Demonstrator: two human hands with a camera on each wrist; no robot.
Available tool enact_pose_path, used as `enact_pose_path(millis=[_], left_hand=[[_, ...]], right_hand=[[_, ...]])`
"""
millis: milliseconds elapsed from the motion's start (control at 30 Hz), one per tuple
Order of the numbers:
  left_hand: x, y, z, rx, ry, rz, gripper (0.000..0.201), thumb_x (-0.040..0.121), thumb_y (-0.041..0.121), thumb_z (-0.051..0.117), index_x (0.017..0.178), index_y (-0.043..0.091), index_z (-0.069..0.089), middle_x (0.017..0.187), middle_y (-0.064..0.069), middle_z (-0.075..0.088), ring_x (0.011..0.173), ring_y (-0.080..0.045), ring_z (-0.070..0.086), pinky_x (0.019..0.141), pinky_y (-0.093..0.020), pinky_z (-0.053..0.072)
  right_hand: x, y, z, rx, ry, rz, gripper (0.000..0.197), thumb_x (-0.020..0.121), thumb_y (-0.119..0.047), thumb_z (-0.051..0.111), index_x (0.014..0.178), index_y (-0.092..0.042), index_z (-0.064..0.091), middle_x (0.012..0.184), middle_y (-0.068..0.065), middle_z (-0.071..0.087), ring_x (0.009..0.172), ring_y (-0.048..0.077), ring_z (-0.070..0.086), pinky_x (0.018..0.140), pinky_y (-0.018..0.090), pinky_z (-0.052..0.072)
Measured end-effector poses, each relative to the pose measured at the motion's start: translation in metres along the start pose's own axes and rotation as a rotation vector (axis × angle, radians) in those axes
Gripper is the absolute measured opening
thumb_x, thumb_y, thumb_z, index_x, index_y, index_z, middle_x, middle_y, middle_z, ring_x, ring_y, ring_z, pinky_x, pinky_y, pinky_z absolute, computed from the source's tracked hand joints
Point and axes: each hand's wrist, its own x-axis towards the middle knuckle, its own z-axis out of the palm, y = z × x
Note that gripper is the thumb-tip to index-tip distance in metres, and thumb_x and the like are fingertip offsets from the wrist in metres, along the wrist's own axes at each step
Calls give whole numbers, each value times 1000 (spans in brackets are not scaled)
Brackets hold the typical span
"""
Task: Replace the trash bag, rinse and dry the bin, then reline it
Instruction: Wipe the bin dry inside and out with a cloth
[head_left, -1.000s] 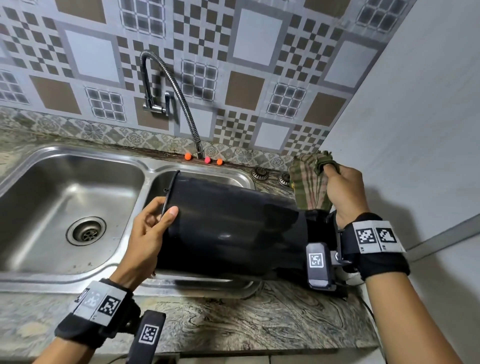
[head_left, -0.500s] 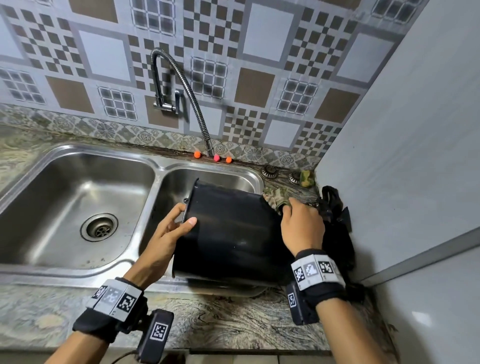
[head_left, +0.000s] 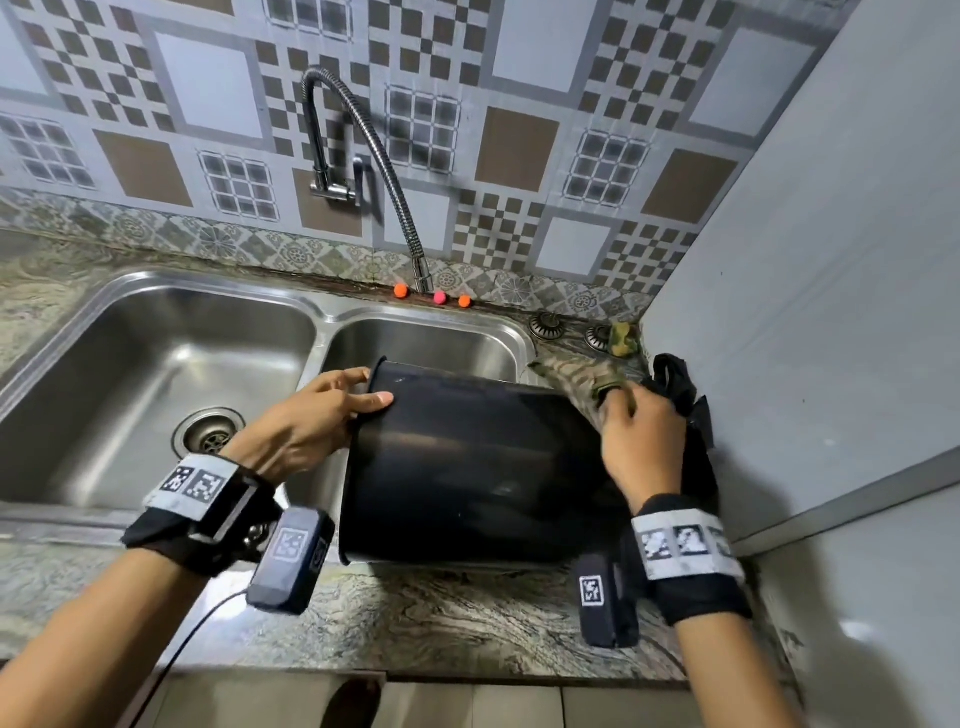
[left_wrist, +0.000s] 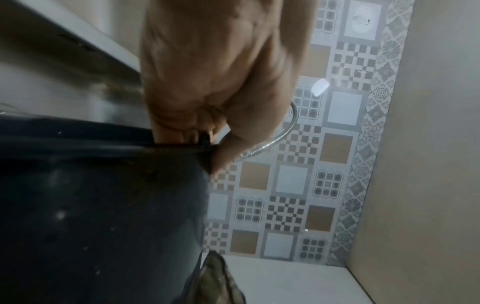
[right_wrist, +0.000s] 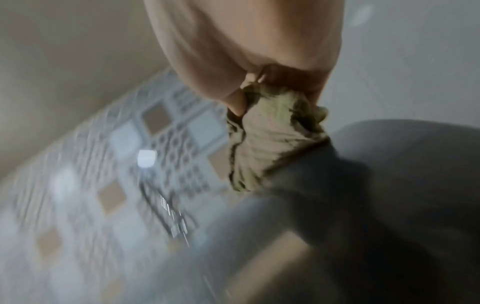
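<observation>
Head view shows a black bin (head_left: 467, 462) lying on its side over the right basin of a steel double sink (head_left: 156, 332), its open mouth turned to the left and its base toward the corner of the counter. Left hand (head_left: 306, 421) grips the rim at the mouth — the thumb lies on the outside wall and the fingers are curled over the edge into the bin, as the left wrist view confirms (left_wrist: 207, 86). Right hand (head_left: 641, 441) is at the base end of the bin and pinches a greenish checked cloth (head_left: 582, 382); the cloth is bunched between thumb and fingers (right_wrist: 272, 131) and lies against the upper edge of the bin. A crumpled black trash bag (head_left: 680, 384) sits on the marble counter (head_left: 441, 623) just behind the right hand, against the side wall. A flexible metal faucet (head_left: 374, 171) bends down from the tiled wall — its tip is above the back rim of the sink, near three small coloured balls (head_left: 440, 298).
</observation>
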Motion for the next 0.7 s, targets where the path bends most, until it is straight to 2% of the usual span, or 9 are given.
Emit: enact_pose_path(millis=[67, 133, 233, 300, 367, 433, 500, 600, 700], left_hand=[[-11, -4, 7, -24, -70, 8, 45, 87, -1, 70, 130, 3, 59, 126, -18, 68, 97, -24, 74, 70, -29, 61], [-23, -10, 14, -16, -114, 42, 32, 93, -2, 62, 124, 5, 63, 117, -17, 72, 94, -24, 74, 70, -27, 61], [-28, -19, 19, -41, -80, 146, 46, 93, 3, 65, 138, 3, 52, 127, -21, 68, 103, -31, 70, 76, -30, 61], [-26, -25, 22, -71, -28, 199, 67, 88, 10, 75, 147, 4, 42, 137, -23, 61, 113, -35, 66, 92, -38, 58], [-28, -30, 27, -83, -33, 243, 78, 85, 18, 79, 149, 4, 37, 139, -24, 59, 125, -39, 60, 113, -52, 42], [-30, -37, 32, -93, -53, 251, 78, 84, 21, 79, 149, 6, 39, 139, -21, 60, 130, -37, 57, 119, -56, 33], [-31, -43, 37, -103, -22, 263, 71, 84, 17, 80, 146, 12, 46, 132, -11, 68, 124, -27, 63, 115, -47, 41], [-34, -47, 44, -93, 24, 276, 52, 89, 8, 67, 136, 25, 51, 108, 10, 78, 104, -6, 72, 92, -21, 55], [-41, -42, 47, -32, -9, 303, 36, 97, 1, 57, 114, 32, 57, 96, 18, 78, 94, 0, 73, 82, -15, 55]], right_hand=[[13, 0, -21, 126, 23, 127, 32, 93, -22, 48, 74, 2, 58, 71, 18, 60, 65, 34, 53, 63, 38, 37], [26, 0, -44, 147, 108, 157, 32, 94, -19, 49, 69, 1, 55, 73, 18, 59, 70, 34, 53, 67, 40, 42], [35, -5, -67, 33, 198, 96, 35, 93, -15, 48, 59, -8, 41, 65, 14, 45, 68, 31, 42, 65, 37, 36], [36, -7, -70, -53, 209, 47, 29, 94, -13, 47, 65, -7, 48, 68, 22, 51, 69, 36, 43, 65, 39, 35], [33, -5, -61, -157, 173, 39, 24, 95, -14, 46, 80, -3, 62, 87, 29, 64, 79, 45, 54, 69, 42, 41], [27, 1, -40, -269, 88, 44, 25, 96, -17, 46, 97, -3, 67, 101, 28, 67, 93, 46, 60, 75, 42, 46], [15, 5, -13, -372, -14, 38, 27, 97, -20, 46, 111, -8, 66, 111, 25, 66, 101, 44, 61, 79, 42, 48], [-6, 4, 19, -476, -74, -9, 38, 98, -24, 46, 133, -15, 57, 135, 17, 57, 117, 38, 58, 88, 41, 49], [-22, -16, 36, -467, -77, -76, 41, 98, -28, 46, 138, -20, 53, 145, 10, 52, 124, 32, 56, 91, 39, 50]])
